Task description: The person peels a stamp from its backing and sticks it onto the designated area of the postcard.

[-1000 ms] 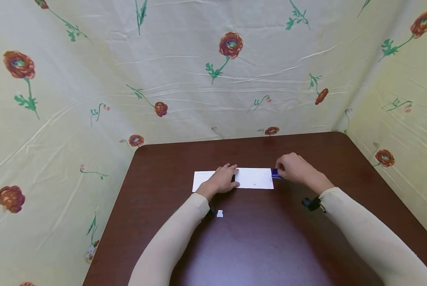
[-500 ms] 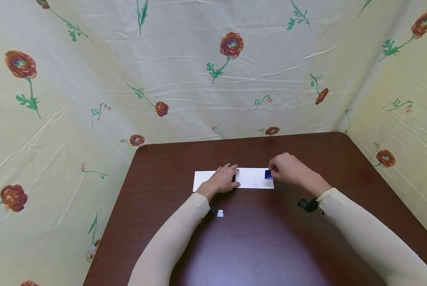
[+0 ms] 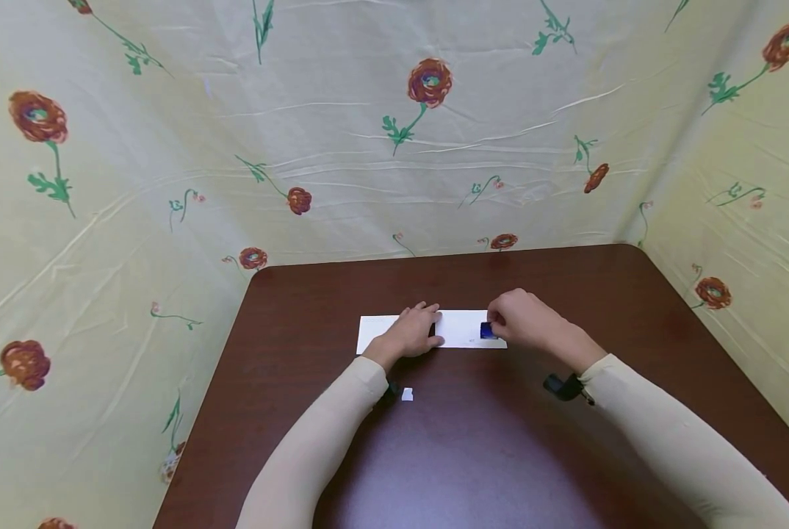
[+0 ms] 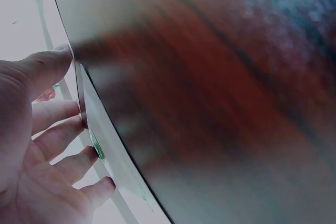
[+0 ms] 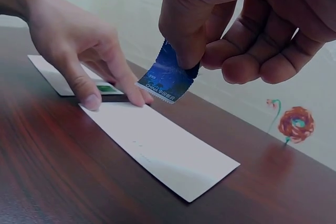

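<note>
My two hands are apart, both over the far half of a dark reddish-brown table (image 3: 467, 448). In my right hand (image 3: 527, 319) I pinch a blue postage stamp (image 5: 167, 74) between thumb and forefinger, the other fingers bent beside them without holding anything. The stamp has perforated edges and "CHINA" printed along its lower margin; it hangs tilted and slightly curled, held up over the right end of a white paper rectangle (image 5: 163, 148) that carries some small print, too faint to read. Whether that paper is a card or an envelope I cannot tell. My left hand (image 3: 410, 332) grips nothing: its fingers are spread, with the thumb and forefinger resting on the left end of that same paper. Just left of it, across a narrow dark gap and partly hidden under my hand, lies a second white paper (image 3: 374, 332), with a green stamp (image 5: 105, 89) near its inner end. Closer to me, near my left wrist, is a small white scrap (image 3: 407, 394). I wear pale long sleeves (image 3: 322, 433), and a black device (image 3: 562, 387) sits at my right wrist. Glossy floral sheeting (image 3: 341, 95) with red-brown flowers hangs around the table.
</note>
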Demonstrator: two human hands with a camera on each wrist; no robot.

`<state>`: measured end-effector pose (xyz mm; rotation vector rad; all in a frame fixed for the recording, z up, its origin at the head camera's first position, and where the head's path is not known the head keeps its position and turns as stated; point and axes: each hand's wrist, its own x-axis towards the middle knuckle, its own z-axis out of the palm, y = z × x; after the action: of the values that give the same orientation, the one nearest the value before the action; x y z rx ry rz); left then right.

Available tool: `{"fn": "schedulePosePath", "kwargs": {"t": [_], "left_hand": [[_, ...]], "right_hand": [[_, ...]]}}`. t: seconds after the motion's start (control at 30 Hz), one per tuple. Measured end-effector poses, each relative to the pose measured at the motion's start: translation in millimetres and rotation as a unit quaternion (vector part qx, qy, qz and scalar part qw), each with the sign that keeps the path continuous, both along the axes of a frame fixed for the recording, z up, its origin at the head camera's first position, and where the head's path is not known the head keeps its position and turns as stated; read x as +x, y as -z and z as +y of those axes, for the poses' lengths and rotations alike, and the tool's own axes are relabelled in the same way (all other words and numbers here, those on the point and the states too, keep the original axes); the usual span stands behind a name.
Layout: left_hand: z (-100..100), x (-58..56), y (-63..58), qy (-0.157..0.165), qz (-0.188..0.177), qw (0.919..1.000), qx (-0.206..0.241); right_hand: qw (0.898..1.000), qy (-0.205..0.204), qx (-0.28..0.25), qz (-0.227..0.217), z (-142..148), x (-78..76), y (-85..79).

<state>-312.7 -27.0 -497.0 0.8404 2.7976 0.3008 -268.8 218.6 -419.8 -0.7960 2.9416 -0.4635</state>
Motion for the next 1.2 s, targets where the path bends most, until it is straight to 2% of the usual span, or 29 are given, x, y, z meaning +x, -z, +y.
{"fn": "schedulePosePath", "kwargs": {"t": [0.5,0.73,0.9,1.03,1.2], "left_hand": [[-3,0.5,0.4,0.003,0.014,0.9999,-0.002],[-5,-0.2,-0.7,0.009,0.013,0.9997,0.016],[-4,0.0,-2.4,0.018,0.028,0.9988,0.036],[-1,2.0,-9.2,0.032,0.042,0.9968,0.060],[9,9.4,-27.1,0.048,0.047,0.9939,0.088]], "right_hand": [[1.000,-0.017,-0.002,0.007,-11,7.5,8.7],[1.000,-0.022,0.006,0.011,-12,9.5,11.7],[1.000,-0.020,0.009,0.010,-12,10.2,10.7],[1.000,-0.019,0.012,0.015,-12,9.1,9.6],[0.999,-0.018,0.013,0.026,-13,7.9,7.3]]}}
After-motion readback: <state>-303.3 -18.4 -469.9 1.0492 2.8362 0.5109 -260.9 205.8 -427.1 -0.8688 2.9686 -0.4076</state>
